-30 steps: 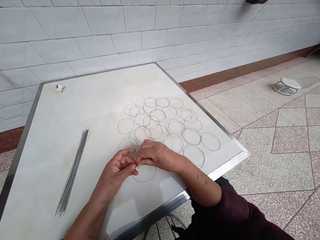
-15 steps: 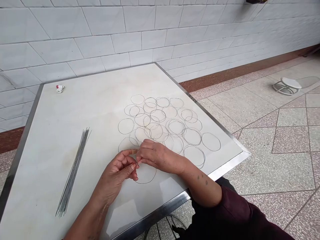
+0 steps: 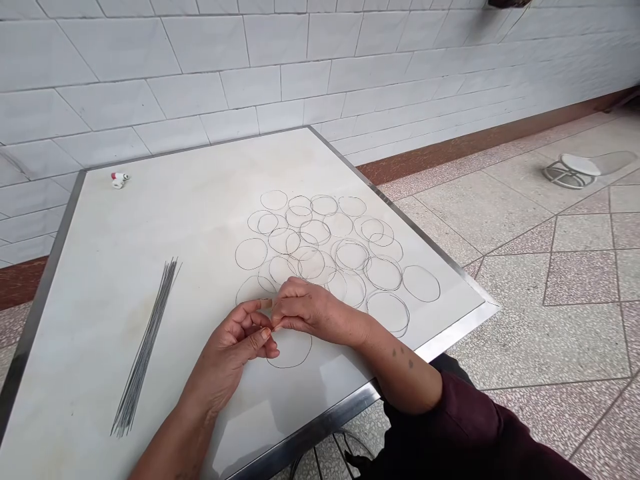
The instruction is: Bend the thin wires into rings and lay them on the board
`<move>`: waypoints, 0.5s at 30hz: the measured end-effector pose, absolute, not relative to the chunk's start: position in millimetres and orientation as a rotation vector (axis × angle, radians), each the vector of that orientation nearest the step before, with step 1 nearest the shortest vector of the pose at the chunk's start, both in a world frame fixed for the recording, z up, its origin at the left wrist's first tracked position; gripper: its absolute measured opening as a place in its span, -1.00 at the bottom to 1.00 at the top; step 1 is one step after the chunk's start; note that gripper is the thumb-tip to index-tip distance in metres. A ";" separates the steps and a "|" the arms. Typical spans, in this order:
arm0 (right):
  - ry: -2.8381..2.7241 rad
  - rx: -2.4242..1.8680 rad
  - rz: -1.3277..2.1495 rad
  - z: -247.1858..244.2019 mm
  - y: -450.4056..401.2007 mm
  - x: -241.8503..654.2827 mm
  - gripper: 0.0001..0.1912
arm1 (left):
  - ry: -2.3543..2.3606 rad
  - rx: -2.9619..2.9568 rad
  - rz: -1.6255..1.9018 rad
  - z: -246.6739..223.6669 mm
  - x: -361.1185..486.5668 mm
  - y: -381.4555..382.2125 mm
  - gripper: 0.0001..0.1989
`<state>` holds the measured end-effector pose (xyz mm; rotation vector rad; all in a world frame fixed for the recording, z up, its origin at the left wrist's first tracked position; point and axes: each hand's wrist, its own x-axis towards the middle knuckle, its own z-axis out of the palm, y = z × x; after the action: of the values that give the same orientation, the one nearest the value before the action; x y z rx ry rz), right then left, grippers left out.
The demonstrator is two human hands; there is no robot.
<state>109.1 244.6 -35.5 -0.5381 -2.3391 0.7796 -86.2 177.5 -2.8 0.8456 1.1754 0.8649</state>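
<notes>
A thin wire ring (image 3: 295,366) hangs below my fingertips, its upper part hidden by them. My left hand (image 3: 240,343) pinches the ring's wire between thumb and fingers. Right beside it, my right hand (image 3: 313,310) grips the same wire, with the fingertips of both hands meeting. Several wire rings (image 3: 421,283) lie flat and overlapping beyond my hands and to their right. A bundle of straight grey wires (image 3: 145,353) lies to the left of my left hand.
The pale table (image 3: 200,200) has a metal edge. A small red and white object (image 3: 119,180) lies at its far left corner. Behind it stands a white tiled wall (image 3: 210,40). A round white stool (image 3: 575,170) is on the floor at right.
The view has shifted very slightly. My hands have barely moved and still hold the wire ring at the same spot.
</notes>
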 end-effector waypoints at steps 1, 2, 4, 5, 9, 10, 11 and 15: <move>-2.322 -0.547 0.806 -36.4 244.2 109.3 -0.82 | 1.183 0.841 0.865 -3.4 -86.0 177.6 -0.60; -2.309 -0.547 0.834 -37.0 243.8 109.5 -0.83 | 1.187 0.839 0.861 -4.1 -86.0 177.7 -0.60; -2.289 -0.536 0.880 -37.5 243.1 109.7 -0.85 | 1.190 0.845 0.850 -5.9 -86.5 177.9 -0.60; -2.276 -0.528 0.896 -37.6 243.0 109.9 -0.86 | 1.190 0.848 0.845 -6.9 -86.8 177.9 -0.60; -2.240 -0.501 0.939 -36.9 242.9 111.3 -0.89 | 1.183 0.843 0.839 -10.4 -88.2 178.0 -0.62; -2.244 -0.497 0.940 -36.4 242.9 111.6 -0.89 | 1.182 0.835 0.842 -11.1 -88.3 178.1 -0.61; -2.252 -0.489 0.942 -35.9 242.8 112.0 -0.89 | 1.180 0.829 0.846 -11.7 -88.4 178.1 -0.61; -2.257 -0.451 0.973 -34.2 242.5 112.1 -0.89 | 1.140 0.832 0.843 -12.4 -88.5 177.8 -0.61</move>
<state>112.1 242.5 -34.2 -0.4507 -2.2572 0.9726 -88.5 177.8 -12.4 0.8316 1.1400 0.8431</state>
